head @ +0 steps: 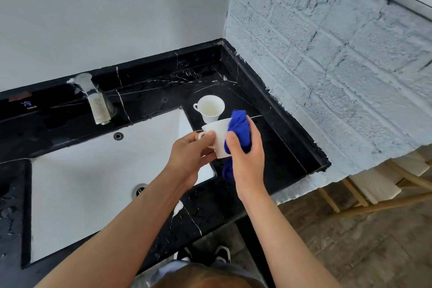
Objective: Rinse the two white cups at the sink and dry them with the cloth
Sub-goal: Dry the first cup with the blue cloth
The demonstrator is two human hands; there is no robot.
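My left hand [189, 154] grips a white cup [217, 134] by its handle and side, holding it tilted above the right edge of the sink. My right hand [247, 154] holds a blue cloth [239, 126] bunched against the cup's rim and right side; a tail of the cloth hangs below my hand. A second white cup [209, 107] stands upright on the black counter just behind, its handle to the left.
The white sink basin [93, 182] is set in a black marble counter [268, 147], with a drain at its front and a faucet [98, 100] at the back. A white brick wall bounds the counter on the right. Wooden furniture stands on the floor at right.
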